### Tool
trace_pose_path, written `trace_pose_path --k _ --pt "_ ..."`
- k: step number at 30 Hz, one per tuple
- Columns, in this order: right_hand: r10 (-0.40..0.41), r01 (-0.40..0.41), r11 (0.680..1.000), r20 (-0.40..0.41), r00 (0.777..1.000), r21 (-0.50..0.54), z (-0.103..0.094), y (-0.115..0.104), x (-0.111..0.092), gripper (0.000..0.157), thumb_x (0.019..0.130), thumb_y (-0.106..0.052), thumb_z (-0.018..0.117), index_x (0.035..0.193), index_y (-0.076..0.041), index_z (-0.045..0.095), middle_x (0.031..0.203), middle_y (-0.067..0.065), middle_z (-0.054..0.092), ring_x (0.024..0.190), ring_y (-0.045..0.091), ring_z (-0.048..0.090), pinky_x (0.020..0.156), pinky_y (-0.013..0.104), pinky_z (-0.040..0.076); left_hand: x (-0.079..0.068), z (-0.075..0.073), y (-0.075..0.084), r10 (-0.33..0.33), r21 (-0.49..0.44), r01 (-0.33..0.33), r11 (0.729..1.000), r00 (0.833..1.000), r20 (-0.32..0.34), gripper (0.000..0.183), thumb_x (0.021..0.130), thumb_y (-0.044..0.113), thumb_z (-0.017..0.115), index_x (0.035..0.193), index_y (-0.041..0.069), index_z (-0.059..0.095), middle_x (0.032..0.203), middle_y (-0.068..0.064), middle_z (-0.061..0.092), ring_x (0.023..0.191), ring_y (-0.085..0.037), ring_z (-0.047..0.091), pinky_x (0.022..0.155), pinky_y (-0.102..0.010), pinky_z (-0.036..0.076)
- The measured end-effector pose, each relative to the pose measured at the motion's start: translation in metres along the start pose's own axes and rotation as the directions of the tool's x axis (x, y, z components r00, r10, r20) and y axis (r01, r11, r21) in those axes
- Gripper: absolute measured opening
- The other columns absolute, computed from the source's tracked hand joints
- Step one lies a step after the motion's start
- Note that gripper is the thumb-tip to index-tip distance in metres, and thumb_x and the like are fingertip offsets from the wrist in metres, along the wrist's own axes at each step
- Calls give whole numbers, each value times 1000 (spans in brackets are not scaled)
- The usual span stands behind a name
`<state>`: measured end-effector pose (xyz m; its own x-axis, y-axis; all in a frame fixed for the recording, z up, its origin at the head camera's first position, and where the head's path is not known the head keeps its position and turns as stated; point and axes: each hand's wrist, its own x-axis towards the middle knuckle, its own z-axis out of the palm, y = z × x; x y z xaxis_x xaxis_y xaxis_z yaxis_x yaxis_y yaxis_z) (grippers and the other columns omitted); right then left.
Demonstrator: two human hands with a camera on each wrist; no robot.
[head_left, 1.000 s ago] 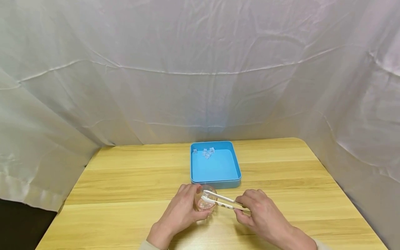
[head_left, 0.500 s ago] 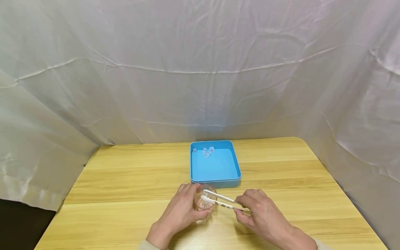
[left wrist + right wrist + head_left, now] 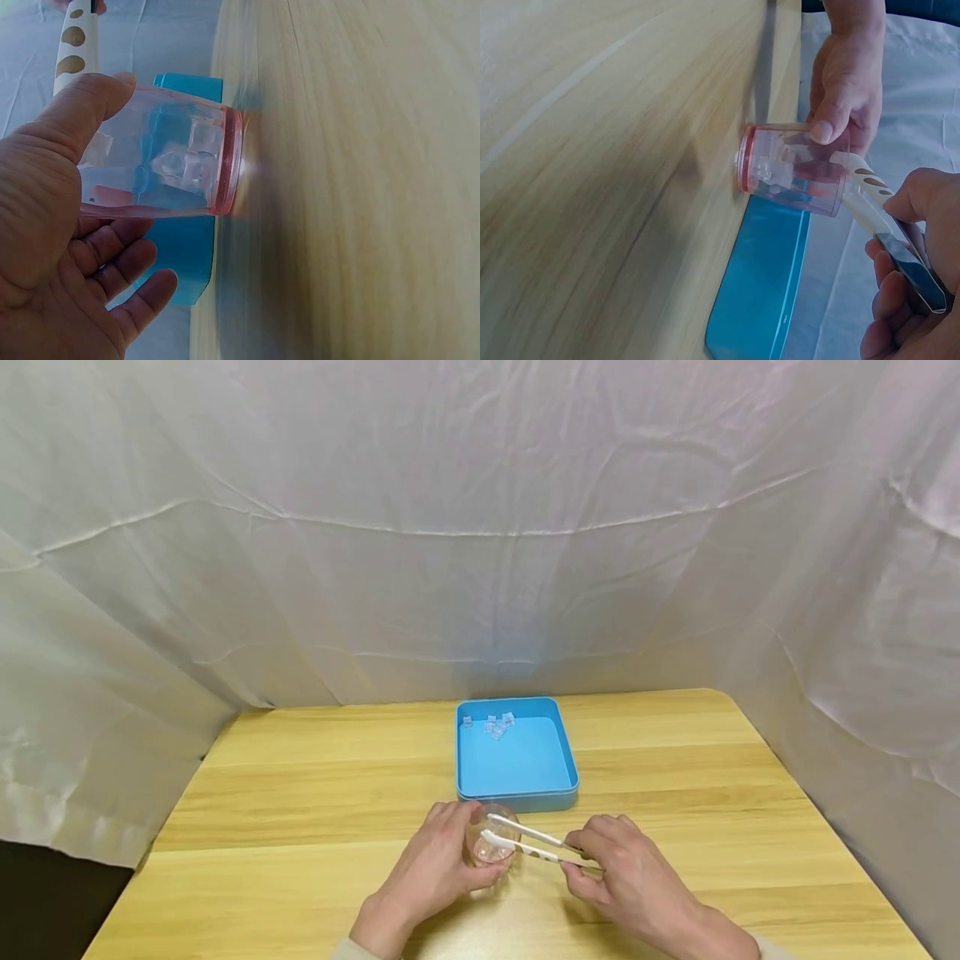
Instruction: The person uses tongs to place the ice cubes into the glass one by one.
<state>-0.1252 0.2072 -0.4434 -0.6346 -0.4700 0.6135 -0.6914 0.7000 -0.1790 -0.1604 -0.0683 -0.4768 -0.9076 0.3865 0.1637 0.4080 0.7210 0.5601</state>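
My left hand [image 3: 438, 856] holds a clear plastic cup [image 3: 176, 154] with a pinkish base, thumb on one side and fingers on the other. The cup stands upright on the table, several clear cubes [image 3: 184, 165] at its bottom. From the right, my right hand [image 3: 626, 868] pinches white tongs [image 3: 536, 835] with brown spots and a metal handle. The tips of the tongs reach inside the cup's mouth, a little apart. In the left wrist view a pale piece shows high in the cup; whether it is a cube or a tong tip I cannot tell.
Just behind the cup lies a shallow blue tray [image 3: 517, 764]. Several clear cubes [image 3: 498, 727] lie near its back left corner. The wooden table [image 3: 300, 810] spreads around, and a grey-white curtain [image 3: 480, 568] hangs behind and at both sides.
The tong tips have spread slightly, and the clear cube seen between them earlier no longer shows there. Both hands, the cup and the tray have stayed in place.
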Motion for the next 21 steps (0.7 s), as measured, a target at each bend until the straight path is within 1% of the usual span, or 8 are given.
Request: trace_pose_path --k 10,21 --pt "14 -14 1000 -3 1000 9 2 -1 0 20 74 -16 87 89 -15 74 80 -15 59 73 -3 47 65 17 39 -1 2 -2 14 9 -14 1000 1000 -7 72 80 48 90 135 12 61 122 3 67 116 -15 57 99 -38 56" --pt "29 -29 1000 -2 1000 -4 3 -1 0 21 72 -15 87 88 -18 73 79 -15 59 73 -3 47 65 17 39 1 1 -1 -14 -8 14 1000 1000 9 68 79 47 91 131 14 62 118 5 66 113 -14 55 96 -36 55"
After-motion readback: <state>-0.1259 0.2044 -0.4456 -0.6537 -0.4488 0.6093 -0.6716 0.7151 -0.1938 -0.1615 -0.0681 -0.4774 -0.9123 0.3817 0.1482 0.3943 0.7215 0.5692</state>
